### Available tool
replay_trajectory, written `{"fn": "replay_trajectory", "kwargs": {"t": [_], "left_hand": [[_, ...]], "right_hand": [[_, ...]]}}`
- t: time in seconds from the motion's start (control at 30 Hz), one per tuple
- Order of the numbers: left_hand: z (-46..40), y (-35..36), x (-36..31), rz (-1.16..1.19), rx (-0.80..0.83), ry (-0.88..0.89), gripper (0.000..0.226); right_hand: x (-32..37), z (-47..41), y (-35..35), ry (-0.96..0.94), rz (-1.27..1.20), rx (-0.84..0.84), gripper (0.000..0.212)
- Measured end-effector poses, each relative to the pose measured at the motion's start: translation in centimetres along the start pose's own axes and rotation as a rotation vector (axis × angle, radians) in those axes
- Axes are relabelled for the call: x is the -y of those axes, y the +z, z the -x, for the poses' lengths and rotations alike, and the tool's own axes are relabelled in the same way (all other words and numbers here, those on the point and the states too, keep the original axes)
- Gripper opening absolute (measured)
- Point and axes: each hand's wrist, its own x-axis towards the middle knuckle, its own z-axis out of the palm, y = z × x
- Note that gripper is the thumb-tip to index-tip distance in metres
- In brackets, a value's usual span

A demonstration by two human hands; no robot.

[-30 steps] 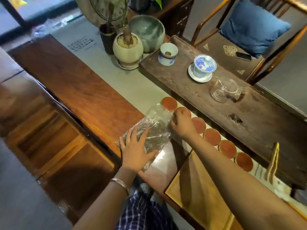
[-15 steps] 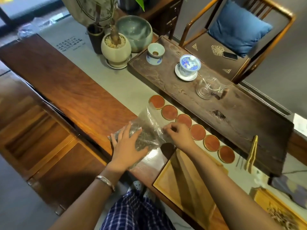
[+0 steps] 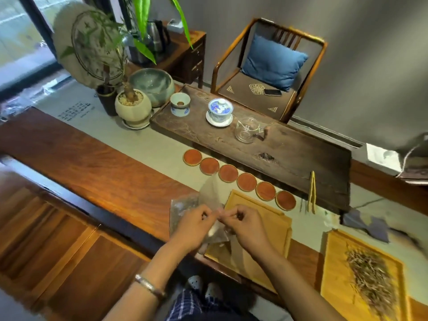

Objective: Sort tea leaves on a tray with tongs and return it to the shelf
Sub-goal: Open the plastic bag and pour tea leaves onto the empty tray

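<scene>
Head view, looking down on a long wooden desk (image 3: 97, 167) with a pale runner along its middle.

Hands: left hand (image 3: 193, 228) and right hand (image 3: 246, 224) both pinched shut on a clear plastic bag (image 3: 209, 195), fingertips close together at its top edge. The bag is lifted at the desk's near edge, over the left corner of an empty wooden tray (image 3: 281, 218). Bag contents are too blurred to tell.

Trays: 2 light wooden trays at the near edge. The empty one lies under the hands. The second tray (image 3: 335, 256) is at the right, apart from the first by a strip of bare desk, and carries a loose pile of tea leaves (image 3: 370, 276).

Tongs (image 3: 312, 193): 1 pair, pale, lying off the near right corner of the dark tea board (image 3: 301, 158), well apart from both hands.

Coasters (image 3: 246, 182): 6 round, red-brown, in a diagonal row between the tea board and the empty tray; the nearest sits just beside the tray's far right corner.

On the tea board: 1 lidded blue-and-white cup (image 3: 220, 110), 1 small white cup (image 3: 180, 104), 1 glass pitcher (image 3: 246, 129).

Open room: the desk left of the hands is bare wood up to its near edge.
</scene>
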Motion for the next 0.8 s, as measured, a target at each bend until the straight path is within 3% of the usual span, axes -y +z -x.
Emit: {"fn": "replay_trajectory", "kwargs": {"t": [0.17, 0.6, 0.8], "left_hand": [[0.6, 0.9, -1.6, 0.025, 0.155, 0.053, 0.03], [1.8, 2.2, -2.8, 0.245, 0.161, 0.091, 0.032], [1.0, 1.6, -1.9, 0.156, 0.247, 0.151, 0.026]], "right_hand": [[-0.7, 2.4, -0.6, -0.029, -0.028, 0.005, 0.02], [-1.9, 3.7, -1.7, 0.047, -0.266, 0.07, 0.018], [-2.0, 3.4, -1.2, 0.027, -0.285, 0.093, 0.02]]}}
